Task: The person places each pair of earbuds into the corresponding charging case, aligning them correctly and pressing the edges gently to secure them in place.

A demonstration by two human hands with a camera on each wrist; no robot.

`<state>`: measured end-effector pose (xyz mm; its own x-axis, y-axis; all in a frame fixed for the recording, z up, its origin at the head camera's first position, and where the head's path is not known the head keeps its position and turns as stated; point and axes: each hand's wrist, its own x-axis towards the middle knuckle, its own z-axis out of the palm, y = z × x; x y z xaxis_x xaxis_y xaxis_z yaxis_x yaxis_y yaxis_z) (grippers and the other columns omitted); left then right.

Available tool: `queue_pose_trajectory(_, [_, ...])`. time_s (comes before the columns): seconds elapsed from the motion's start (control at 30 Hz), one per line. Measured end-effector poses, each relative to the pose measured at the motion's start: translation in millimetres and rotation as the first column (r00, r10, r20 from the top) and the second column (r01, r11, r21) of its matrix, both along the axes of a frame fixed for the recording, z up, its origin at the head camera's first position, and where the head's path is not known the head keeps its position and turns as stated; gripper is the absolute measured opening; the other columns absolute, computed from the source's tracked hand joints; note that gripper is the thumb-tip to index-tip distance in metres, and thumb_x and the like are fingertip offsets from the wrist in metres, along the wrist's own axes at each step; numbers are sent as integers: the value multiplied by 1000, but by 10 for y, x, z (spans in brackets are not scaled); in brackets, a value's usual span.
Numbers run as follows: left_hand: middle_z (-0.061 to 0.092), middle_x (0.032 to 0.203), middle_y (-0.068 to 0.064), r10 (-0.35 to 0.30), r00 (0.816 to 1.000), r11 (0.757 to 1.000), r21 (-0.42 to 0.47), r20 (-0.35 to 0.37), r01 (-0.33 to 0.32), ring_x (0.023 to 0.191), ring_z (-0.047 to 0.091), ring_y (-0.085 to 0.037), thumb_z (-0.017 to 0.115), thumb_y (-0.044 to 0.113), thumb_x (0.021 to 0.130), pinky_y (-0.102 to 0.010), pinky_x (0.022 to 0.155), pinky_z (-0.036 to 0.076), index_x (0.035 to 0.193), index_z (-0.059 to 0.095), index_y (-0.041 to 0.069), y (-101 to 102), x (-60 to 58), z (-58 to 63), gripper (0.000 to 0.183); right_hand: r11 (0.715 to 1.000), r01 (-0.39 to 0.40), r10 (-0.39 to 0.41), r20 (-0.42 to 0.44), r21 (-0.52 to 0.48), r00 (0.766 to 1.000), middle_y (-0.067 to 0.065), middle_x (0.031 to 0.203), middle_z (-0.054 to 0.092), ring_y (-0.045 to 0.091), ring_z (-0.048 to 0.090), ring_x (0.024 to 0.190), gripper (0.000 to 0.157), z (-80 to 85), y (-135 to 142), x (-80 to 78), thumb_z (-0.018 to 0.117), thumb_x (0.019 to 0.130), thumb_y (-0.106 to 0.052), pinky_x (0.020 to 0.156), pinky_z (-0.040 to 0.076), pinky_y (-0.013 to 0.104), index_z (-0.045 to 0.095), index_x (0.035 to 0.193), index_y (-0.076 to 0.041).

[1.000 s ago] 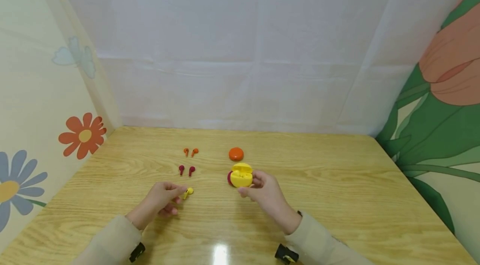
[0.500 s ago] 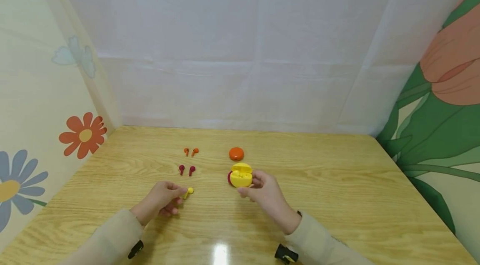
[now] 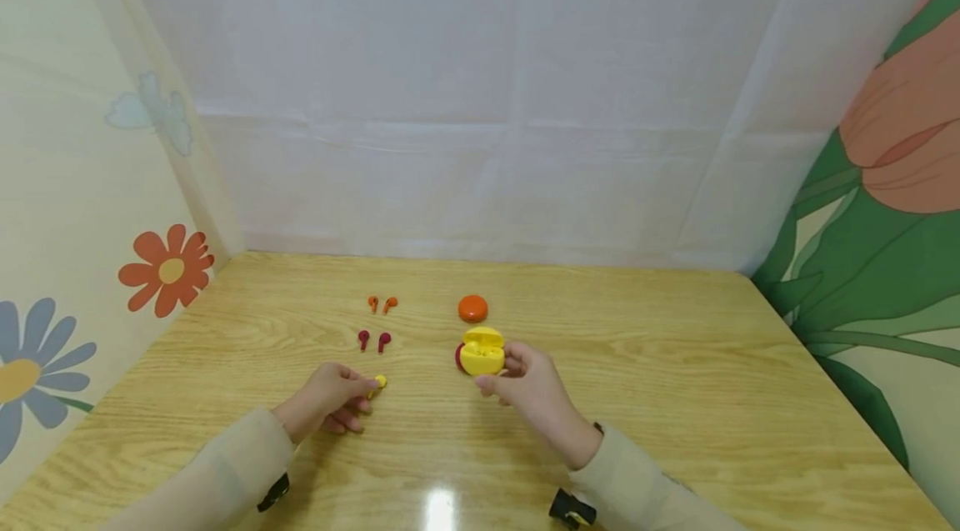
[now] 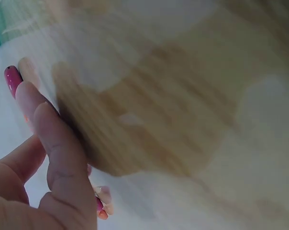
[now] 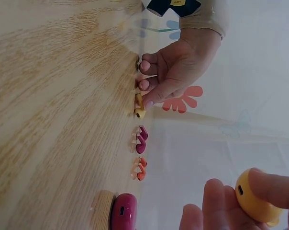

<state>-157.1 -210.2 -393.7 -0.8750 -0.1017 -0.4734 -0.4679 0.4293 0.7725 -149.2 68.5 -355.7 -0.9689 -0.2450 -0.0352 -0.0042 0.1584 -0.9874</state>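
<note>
My left hand (image 3: 336, 398) is at a yellow earbud (image 3: 381, 381) on the table, its fingertips covering part of the stem. In the right wrist view, the left thumb and fingers (image 5: 175, 72) close in on the same earbud (image 5: 139, 112), which lies against the table. My right hand (image 3: 528, 385) grips a round yellow earbud case (image 3: 482, 360) with its lid raised, held above the table. A yellow shape shows in the case's left slot. The left wrist view shows bent fingers (image 4: 63, 158), but the yellow earbud is hidden there.
A pair of dark pink earbuds (image 3: 384, 342) and a pair of orange earbuds (image 3: 390, 304) lie farther back. An orange case (image 3: 472, 308) sits on the wooden table (image 3: 637, 331). A dark pink case (image 3: 459, 358) is partly hidden behind the yellow one.
My left hand has shifted slightly right, and its fingertips now cover more of the yellow earbud. The earbud stays in place. My right hand and the yellow case hold still.
</note>
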Motion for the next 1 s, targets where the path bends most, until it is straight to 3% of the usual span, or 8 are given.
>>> queue_pose_trajectory(0.27, [66,65,-2,1,1000,1000,8,-27,-1,48,62,-13,63,17,95,-25,46,46,91,62,2,24,2,-11,15,1000,5,-5,-7,0,1000,11,93,70,17,61,71,30,-10,-11,-2,72,85,0,58,49,27,60,111,9])
queue_pose_trajectory(0.6, [69,68,-3,3,999,999,38,-34,-1,50,64,-15,62,20,96,-27,46,47,97,62,1,0,2,-19,19,1000,12,-12,-1,-5,1000,11,93,70,16,62,72,30,4,-18,4,72,85,-1,60,50,27,60,111,9])
queue_pose_trajectory(0.83, [70,74,-5,25,999,998,63,-24,-24,52,65,-17,63,22,96,-27,47,49,102,62,-1,2,23,27,24,1000,-1,1,-7,-11,1000,12,95,70,17,63,74,32,-1,-10,4,72,86,-2,62,51,29,59,113,9])
queue_pose_trajectory(1.0, [71,77,-6,40,998,994,105,-57,-34,52,65,-18,62,21,97,-25,46,48,103,61,-2,10,47,53,25,1000,4,-4,-2,-7,1000,12,96,70,17,63,75,32,-6,-12,1,72,86,-2,63,51,30,59,114,9])
